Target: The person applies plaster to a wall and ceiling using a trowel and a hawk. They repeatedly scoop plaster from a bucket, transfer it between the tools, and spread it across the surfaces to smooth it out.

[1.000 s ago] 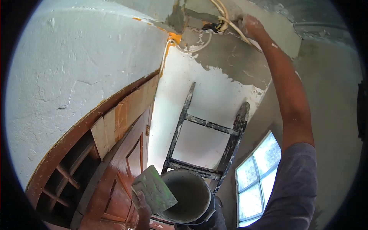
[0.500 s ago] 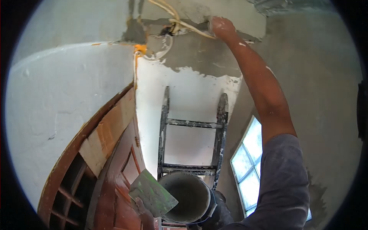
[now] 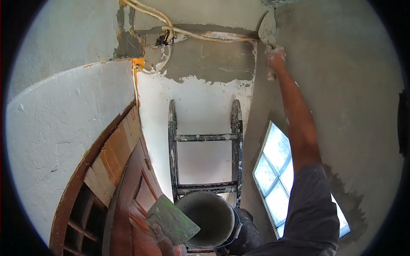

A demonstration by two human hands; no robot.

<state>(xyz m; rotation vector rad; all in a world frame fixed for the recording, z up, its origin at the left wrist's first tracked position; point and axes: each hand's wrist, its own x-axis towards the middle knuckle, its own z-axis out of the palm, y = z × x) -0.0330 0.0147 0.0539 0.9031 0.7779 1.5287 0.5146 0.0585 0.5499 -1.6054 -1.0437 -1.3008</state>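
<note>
High at the wall corner, my right hand is closed on the handle of a trowel. The trowel's grey-smeared blade points up and lies against the corner where the back wall meets the right wall. Low in view, my left hand holds a flat mortar-smeared green board; its fingers are partly hidden behind the board. The board's right corner overlaps the rim of a bucket, whose inside is coated with grey mortar.
A paint-spattered ladder leans on the back wall behind the bucket. Loose cables hang from the upper wall. On the left is a reddish wooden door with cardboard above it. A paned window is at right.
My right hand has moved right and down from the upper back wall to the corner, and the trowel blade now shows plainly. The view has shifted slightly; the board stays by the bucket.
</note>
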